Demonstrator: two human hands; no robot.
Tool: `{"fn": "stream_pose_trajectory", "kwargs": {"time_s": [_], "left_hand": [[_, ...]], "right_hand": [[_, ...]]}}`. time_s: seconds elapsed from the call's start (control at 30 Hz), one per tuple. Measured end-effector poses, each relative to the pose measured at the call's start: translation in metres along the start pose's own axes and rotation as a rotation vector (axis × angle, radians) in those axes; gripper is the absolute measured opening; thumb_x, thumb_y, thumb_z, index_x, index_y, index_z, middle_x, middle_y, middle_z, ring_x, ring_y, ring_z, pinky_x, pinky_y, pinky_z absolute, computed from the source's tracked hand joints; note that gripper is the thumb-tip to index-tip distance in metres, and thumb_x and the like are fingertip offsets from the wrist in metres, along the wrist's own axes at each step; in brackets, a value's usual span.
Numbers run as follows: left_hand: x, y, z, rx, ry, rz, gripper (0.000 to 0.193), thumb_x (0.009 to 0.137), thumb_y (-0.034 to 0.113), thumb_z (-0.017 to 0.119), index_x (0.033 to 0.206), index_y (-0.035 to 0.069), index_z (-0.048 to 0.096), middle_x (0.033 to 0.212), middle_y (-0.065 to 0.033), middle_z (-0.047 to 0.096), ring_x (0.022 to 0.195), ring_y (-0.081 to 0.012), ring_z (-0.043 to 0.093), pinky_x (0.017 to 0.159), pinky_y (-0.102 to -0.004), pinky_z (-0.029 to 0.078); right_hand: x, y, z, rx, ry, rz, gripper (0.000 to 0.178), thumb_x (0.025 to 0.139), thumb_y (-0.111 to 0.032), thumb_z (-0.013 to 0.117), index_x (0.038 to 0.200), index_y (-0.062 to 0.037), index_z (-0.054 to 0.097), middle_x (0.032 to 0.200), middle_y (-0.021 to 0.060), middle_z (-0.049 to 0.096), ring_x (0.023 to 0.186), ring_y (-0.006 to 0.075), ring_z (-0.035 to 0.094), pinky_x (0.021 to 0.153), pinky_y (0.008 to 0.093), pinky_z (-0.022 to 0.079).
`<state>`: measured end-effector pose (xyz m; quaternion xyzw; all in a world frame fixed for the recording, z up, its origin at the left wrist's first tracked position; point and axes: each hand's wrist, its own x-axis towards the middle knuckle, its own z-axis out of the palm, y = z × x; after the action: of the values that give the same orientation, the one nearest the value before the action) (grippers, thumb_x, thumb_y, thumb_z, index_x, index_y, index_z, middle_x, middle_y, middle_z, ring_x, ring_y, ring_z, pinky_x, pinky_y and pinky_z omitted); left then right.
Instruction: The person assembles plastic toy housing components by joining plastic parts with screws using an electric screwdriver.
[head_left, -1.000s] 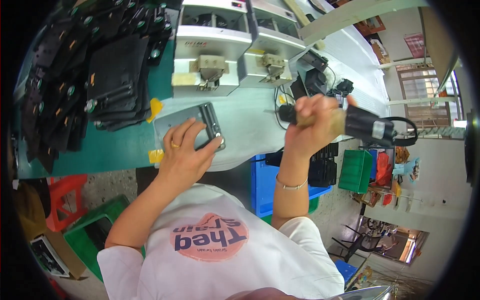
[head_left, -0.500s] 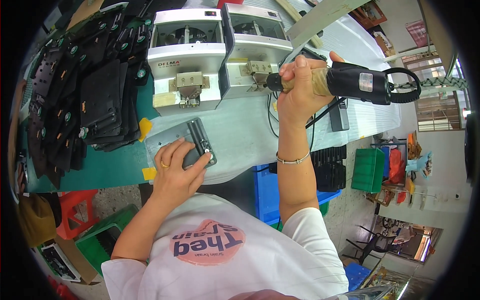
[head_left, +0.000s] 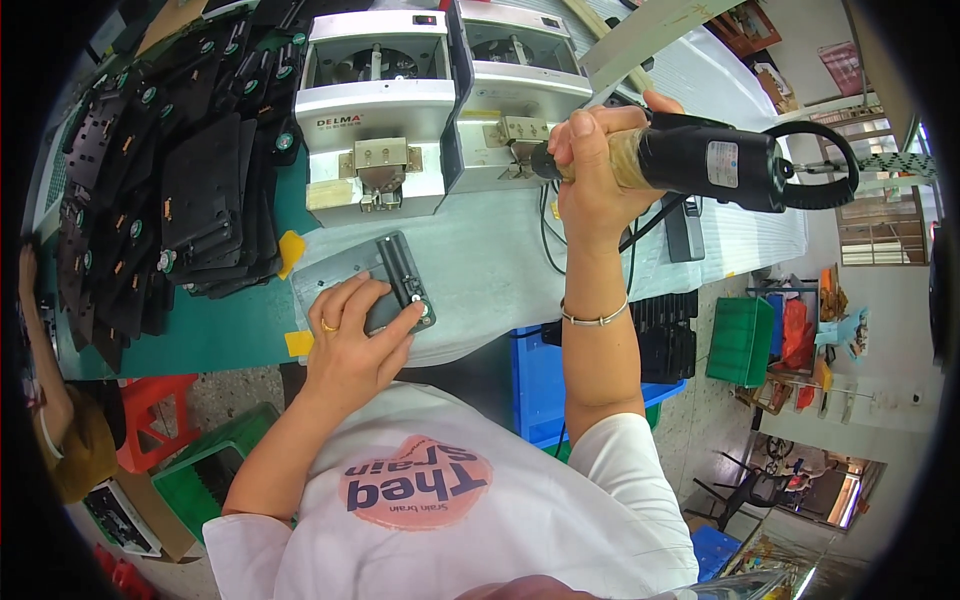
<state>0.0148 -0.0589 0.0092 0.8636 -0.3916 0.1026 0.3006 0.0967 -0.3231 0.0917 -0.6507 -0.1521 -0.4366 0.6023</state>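
Observation:
My right hand (head_left: 598,178) is wrapped round an electric screwdriver (head_left: 710,162), which lies almost level, its nose pointing left beside the right screw feeder (head_left: 515,110). Tan tape covers part of its grip. A patterned cord runs off from its looped right end. My left hand (head_left: 352,335) rests with spread fingers on a dark flat panel (head_left: 335,268) on the bench. Its thumb touches a small round metal piece (head_left: 420,308) at the panel's near right corner, below a raised black cylindrical bar (head_left: 397,265). My palm and fingers hide part of the panel.
The left screw feeder (head_left: 375,125) stands behind the panel. Stacked black panels (head_left: 205,190) fill the bench's left side. Yellow tape pieces (head_left: 299,344) lie near my left hand. A blue crate (head_left: 535,390) stands below the bench edge. Another person's arm (head_left: 45,345) shows far left.
The screwdriver and my right hand have shifted only slightly. My left hand stays on the panel. At the far left, the other person's arm has come further into view.

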Motion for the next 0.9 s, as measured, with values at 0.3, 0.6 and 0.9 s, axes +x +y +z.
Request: {"fn": "stream_pose_trajectory", "kwargs": {"time_s": [0.3, 0.6, 0.9], "left_hand": [[0.002, -0.001, 0.001, -0.01, 0.02, 0.0, 0.041, 0.072, 0.014, 0.074, 0.112, 0.019, 0.068, 0.121, -0.0125, 0.051, 0.121, -0.0356, 0.043, 0.1, -0.048, 0.031], [0.0, 0.001, -0.018, -0.079, -0.047, -0.067, 0.051, 0.072, 0.016, 0.076, 0.121, 0.017, 0.062, 0.126, -0.0129, 0.049, 0.125, -0.037, 0.042, 0.101, -0.0471, 0.03], [-0.032, -0.028, -0.03, -0.086, 0.082, -0.095, 0.047, 0.069, 0.018, 0.079, 0.113, 0.012, 0.064, 0.124, -0.012, 0.053, 0.124, -0.0353, 0.044, 0.101, -0.0433, 0.031]], "right_hand": [[0.006, -0.002, 0.005, 0.069, 0.042, 0.049, 0.051, 0.082, 0.006, 0.068, 0.124, -0.0014, 0.04, 0.072, 0.0047, 0.059, 0.055, 0.0104, 0.057, 0.052, 0.0229, 0.049], [0.027, 0.001, 0.006, 0.101, -0.034, 0.263, 0.051, 0.082, 0.004, 0.067, 0.125, -0.0009, 0.041, 0.07, 0.0048, 0.058, 0.051, 0.0125, 0.055, 0.049, 0.0276, 0.047], [-0.038, -0.055, 0.022, 0.53, -0.079, 0.323, 0.055, 0.087, 0.001, 0.059, 0.133, -0.0054, 0.03, 0.068, 0.0047, 0.048, 0.048, 0.0127, 0.044, 0.045, 0.0318, 0.044]]}}
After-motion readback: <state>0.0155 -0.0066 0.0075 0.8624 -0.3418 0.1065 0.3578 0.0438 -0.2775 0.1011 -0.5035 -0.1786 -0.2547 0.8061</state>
